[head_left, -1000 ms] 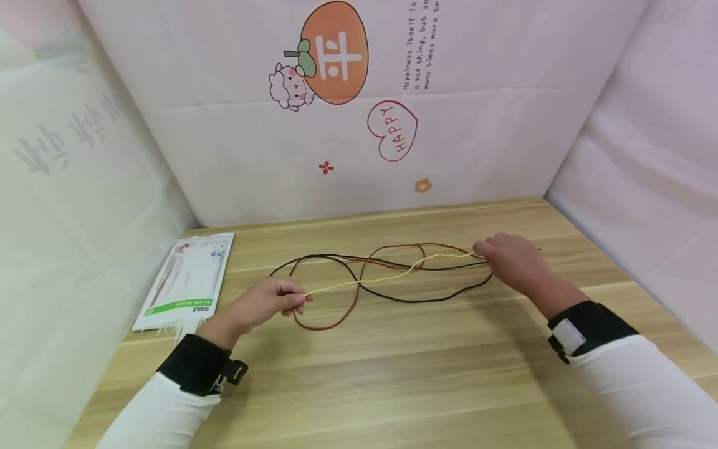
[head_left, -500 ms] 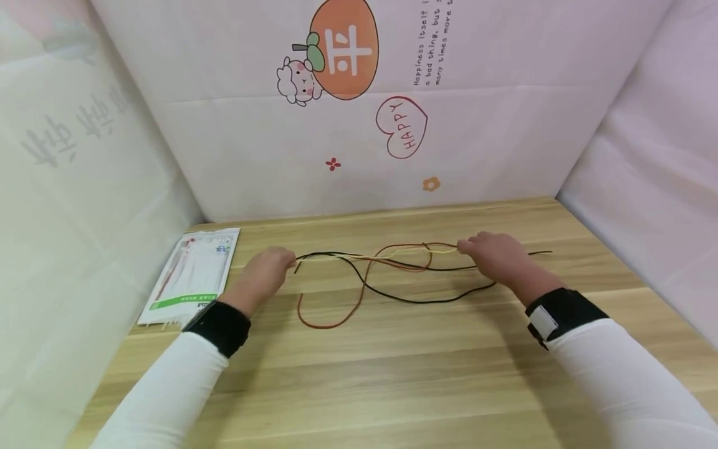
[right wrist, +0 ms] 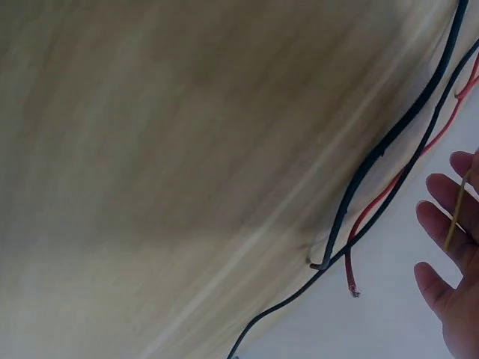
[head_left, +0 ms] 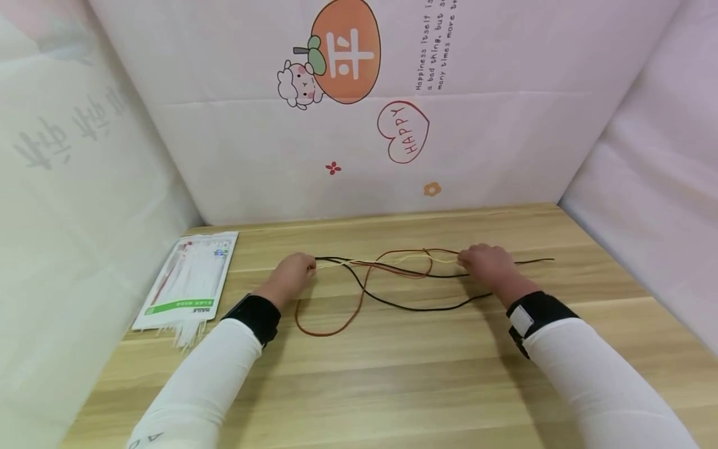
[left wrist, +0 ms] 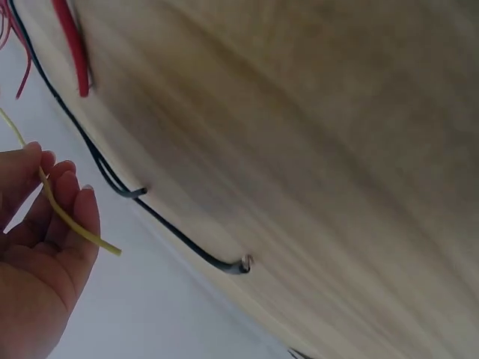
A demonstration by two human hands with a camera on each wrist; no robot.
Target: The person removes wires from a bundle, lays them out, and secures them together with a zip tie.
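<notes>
Thin yellow flexible wire runs slightly slack over the pale wood-grain tabletop as I watch remotely. With its middle as my dial's centre, the person's left hand pinches it at nine o'clock, a short tail jutting past the grip, and the right hand pinches it at three. Long smooth black wire bows toward five, while slim dark-red wire loops between seven and eight. One flat white packet with a green band lies at nine, beyond the left hand; a white printed sheet rises at twelve.
</notes>
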